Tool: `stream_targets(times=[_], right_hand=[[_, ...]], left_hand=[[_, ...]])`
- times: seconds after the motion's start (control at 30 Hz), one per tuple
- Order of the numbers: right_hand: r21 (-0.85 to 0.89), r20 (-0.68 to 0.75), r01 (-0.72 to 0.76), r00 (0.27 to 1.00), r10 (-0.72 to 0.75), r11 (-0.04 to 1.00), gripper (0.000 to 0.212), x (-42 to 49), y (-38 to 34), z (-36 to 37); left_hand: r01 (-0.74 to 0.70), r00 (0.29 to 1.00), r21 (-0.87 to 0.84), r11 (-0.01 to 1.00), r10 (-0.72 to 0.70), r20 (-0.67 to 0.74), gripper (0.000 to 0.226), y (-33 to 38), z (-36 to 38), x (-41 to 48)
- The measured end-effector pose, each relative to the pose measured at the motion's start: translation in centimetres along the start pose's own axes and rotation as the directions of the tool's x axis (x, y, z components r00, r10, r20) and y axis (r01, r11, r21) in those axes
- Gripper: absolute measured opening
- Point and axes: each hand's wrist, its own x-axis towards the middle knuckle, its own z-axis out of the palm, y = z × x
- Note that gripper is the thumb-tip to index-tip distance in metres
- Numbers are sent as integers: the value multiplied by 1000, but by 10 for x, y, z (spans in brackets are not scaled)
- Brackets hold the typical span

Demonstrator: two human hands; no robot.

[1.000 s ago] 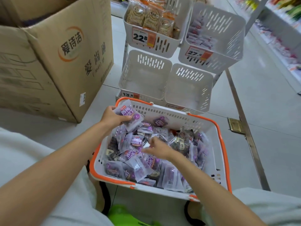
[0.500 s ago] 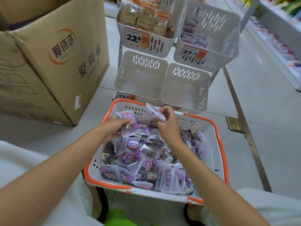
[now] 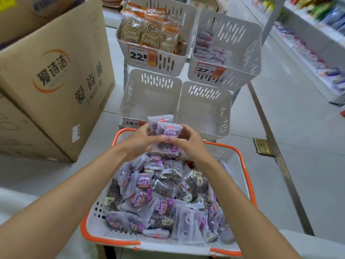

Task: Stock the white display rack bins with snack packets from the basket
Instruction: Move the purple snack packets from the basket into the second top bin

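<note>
A white basket with an orange rim (image 3: 248,186) sits before me, full of purple snack packets (image 3: 147,195). Over its far edge, my left hand (image 3: 139,142) and my right hand (image 3: 188,144) together grip a small stack of purple packets (image 3: 166,132), held upright. Just beyond stand two lower white rack bins, the left bin (image 3: 149,98) and the right bin (image 3: 205,109), with nothing in them. The upper left bin (image 3: 168,60) holds brown snack bags; the upper right bin (image 3: 233,53) holds a few pale purple packets.
A large cardboard box (image 3: 56,81) stands on the floor at left, close to the rack. Store shelves with goods (image 3: 317,43) run along the right. A metal floor strip (image 3: 276,152) and a brass floor plate (image 3: 263,146) lie right of the basket.
My right hand lifted a packet from the basket and brought it to the left hand. Both hands rose toward the far rim with the packets stacked together.
</note>
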Motion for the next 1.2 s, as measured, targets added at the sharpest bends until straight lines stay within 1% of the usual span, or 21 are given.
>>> stream_targets(times=[0.07,0.13,0.17,0.2,0.27,0.3,0.33,0.37,0.43,0.5,0.57,0.6,0.67,0.73,0.8,0.87,0.97,1.03,1.07,1.1,1.2], right_hand=[[-138,-39,30,999,-35,990,44,12,-13,-19],[-276,-48,76,995,-93,958,48,25,-31,-37],[-321,-61,100,990,-126,942,53,32,-43,-46],[-313,-55,124,987,-148,942,65,40,-56,-57],[-170,0,115,993,-117,979,90,58,-81,-81],[-136,30,105,994,-102,985,91,68,-93,-93],[-165,33,113,993,-109,980,85,77,-105,-103],[-220,0,127,991,-131,967,74,88,-115,-114],[-239,-128,168,971,-203,956,56,110,-135,-140],[-252,-260,209,926,-274,945,51,132,-148,-172],[-298,-366,225,871,-329,928,50,159,-152,-206],[-317,-408,211,850,-334,925,48,173,-152,-220],[-375,-451,199,814,-366,905,46,203,-150,-240],[-383,-460,214,799,-386,899,45,234,-144,-254],[-377,-440,228,809,-390,898,43,267,-133,-262],[-441,-422,175,825,-376,880,43,300,-114,-264],[-574,-281,60,922,-265,817,52,338,-85,-263],[-479,-174,19,978,-116,878,58,350,-84,-264],[-417,-130,8,989,-69,909,55,353,-84,-265],[-388,-113,12,992,-61,921,51,355,-85,-265],[-517,-152,47,978,-146,855,48,361,-77,-264]], left_hand=[[-51,997,145,988,41,69,66,22,9,11],[-154,986,274,949,128,109,69,46,18,27],[-206,977,311,928,175,124,70,60,21,36],[-249,967,341,907,214,136,71,74,24,46],[-312,949,395,864,265,171,72,105,31,70],[-344,938,428,836,285,196,72,121,34,83],[-381,924,455,805,311,223,73,137,38,95],[-419,908,477,773,342,242,75,153,43,108],[-490,870,520,699,429,244,90,184,58,134],[-530,823,606,593,531,201,117,211,71,160],[-512,796,705,491,579,175,130,229,74,190],[-481,792,770,419,585,176,129,234,73,206],[-378,790,889,257,591,165,119,239,66,241],[-299,777,940,165,613,140,109,238,55,273],[-303,762,938,170,634,132,110,233,45,299],[-361,724,911,200,675,139,112,228,38,314],[-426,685,874,236,715,141,115,220,35,321],[-437,678,854,282,728,106,115,216,34,322],[-435,676,851,294,731,93,114,215,33,324],[-432,677,849,304,732,82,114,214,33,326],[-416,683,849,326,728,56,113,212,36,327]])
